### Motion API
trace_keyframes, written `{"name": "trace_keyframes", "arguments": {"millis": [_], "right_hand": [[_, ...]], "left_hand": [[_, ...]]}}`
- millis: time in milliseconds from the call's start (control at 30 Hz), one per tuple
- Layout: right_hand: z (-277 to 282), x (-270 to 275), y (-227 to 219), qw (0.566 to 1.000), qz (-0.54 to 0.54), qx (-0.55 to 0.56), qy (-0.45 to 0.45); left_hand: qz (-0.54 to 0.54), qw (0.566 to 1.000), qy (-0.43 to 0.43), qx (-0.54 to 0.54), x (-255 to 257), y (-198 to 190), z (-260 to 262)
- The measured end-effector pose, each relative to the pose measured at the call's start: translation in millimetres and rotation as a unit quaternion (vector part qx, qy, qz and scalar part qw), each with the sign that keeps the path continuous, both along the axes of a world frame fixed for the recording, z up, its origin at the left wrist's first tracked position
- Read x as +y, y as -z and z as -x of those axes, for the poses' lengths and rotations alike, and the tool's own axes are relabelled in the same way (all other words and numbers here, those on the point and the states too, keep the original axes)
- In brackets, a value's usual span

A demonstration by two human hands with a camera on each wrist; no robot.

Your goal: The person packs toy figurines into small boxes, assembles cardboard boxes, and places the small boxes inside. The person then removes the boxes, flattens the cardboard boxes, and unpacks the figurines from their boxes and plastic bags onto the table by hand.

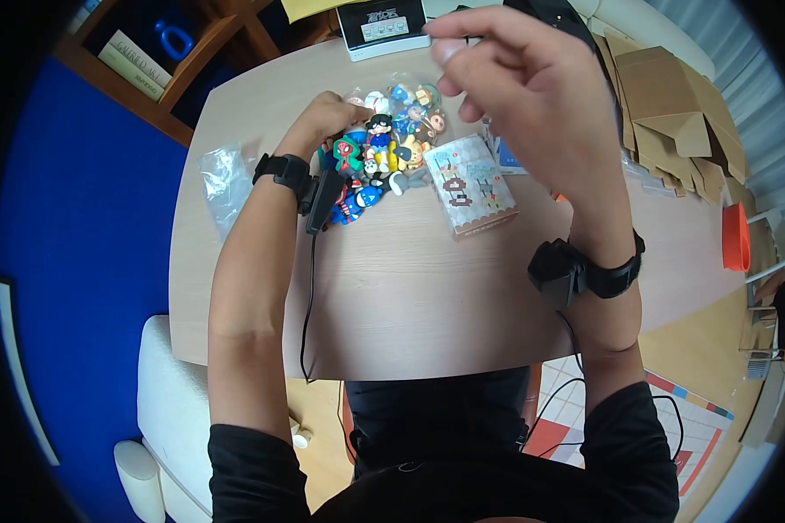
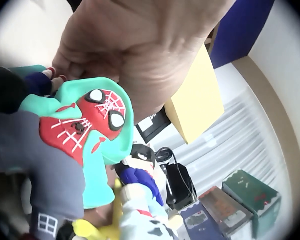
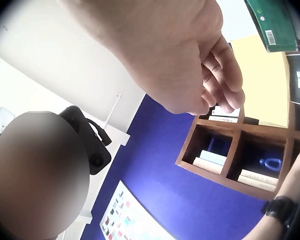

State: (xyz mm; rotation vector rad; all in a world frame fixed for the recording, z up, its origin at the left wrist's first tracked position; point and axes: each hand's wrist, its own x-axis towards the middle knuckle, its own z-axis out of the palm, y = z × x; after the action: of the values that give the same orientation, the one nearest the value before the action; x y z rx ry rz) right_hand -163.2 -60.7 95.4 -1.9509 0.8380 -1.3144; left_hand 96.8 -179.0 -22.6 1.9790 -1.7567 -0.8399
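Colourful toy figures lie in a pile at the table's back, some in clear plastic. My left hand reaches over the pile's left side, its fingertips hidden. In the left wrist view that hand is just behind a figure in a teal hood and red spider mask; whether it grips anything is unclear. My right hand is raised above the table, right of the pile, with bent fingers and nothing visible in them. The right wrist view shows this hand with loosely curled fingers.
A patterned box stands right of the figures. Crumpled clear plastic lies at the table's left. Behind are a black-and-white box and, at the right, folded cardboard. An orange object is by the right edge.
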Motion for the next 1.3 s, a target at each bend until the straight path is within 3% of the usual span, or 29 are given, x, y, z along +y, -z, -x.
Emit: {"name": "trace_keyframes", "arguments": {"millis": [67, 100, 167, 233, 300, 367, 433, 533, 567, 633, 800, 933, 1067, 1233, 1300], "right_hand": [[-1, -3, 10, 0.996, 0.056, 0.068, 0.028], [-4, -2, 12, 0.991, 0.075, 0.114, -0.009], [-11, 3, 21, 0.982, 0.093, 0.159, -0.046], [-19, 8, 37, 0.952, 0.091, 0.268, -0.117], [-34, 10, 60, 0.942, 0.084, 0.289, -0.148], [-42, 14, 70, 0.930, 0.076, 0.312, -0.179], [-52, 20, 63, 0.873, -0.034, 0.432, -0.223], [-62, 21, 93, 0.864, 0.022, 0.461, -0.203], [-62, 21, 95, 0.860, 0.026, 0.465, -0.207], [-64, 22, 93, 0.847, 0.013, 0.502, -0.177], [-85, 28, 104, 0.839, 0.024, 0.532, -0.110], [-100, 24, 115, 0.836, 0.037, 0.544, -0.059], [-115, 12, 125, 0.831, 0.064, 0.553, -0.014], [-126, -1, 132, 0.860, 0.078, 0.503, 0.040], [-120, -1, 130, 0.867, 0.073, 0.492, 0.014]], "left_hand": [[-0.050, 0.997, -0.017, 0.055, 0, -2, -4], [-0.050, 0.997, -0.017, 0.056, -2, 3, -11], [-0.013, 0.975, 0.009, 0.224, -5, 16, -26], [-0.015, 0.967, -0.027, 0.254, 3, 3, -27], [-0.015, 0.956, -0.065, 0.285, 14, -5, -32], [0.084, 0.886, -0.141, 0.434, 23, -7, -39], [0.095, 0.869, -0.135, 0.466, 35, -6, -54], [0.166, 0.738, -0.180, 0.629, 62, -8, -67], [0.171, 0.734, -0.184, 0.632, 71, -10, -69], [0.198, 0.656, -0.189, 0.703, 88, -13, -72], [0.198, 0.580, -0.209, 0.762, 119, -5, -72], [0.212, 0.547, -0.206, 0.784, 128, 4, -68], [0.203, 0.545, -0.204, 0.788, 132, 2, -66], [0.198, 0.530, -0.199, 0.800, 141, 0, -66], [0.183, 0.541, -0.200, 0.796, 147, 0, -63]]}}
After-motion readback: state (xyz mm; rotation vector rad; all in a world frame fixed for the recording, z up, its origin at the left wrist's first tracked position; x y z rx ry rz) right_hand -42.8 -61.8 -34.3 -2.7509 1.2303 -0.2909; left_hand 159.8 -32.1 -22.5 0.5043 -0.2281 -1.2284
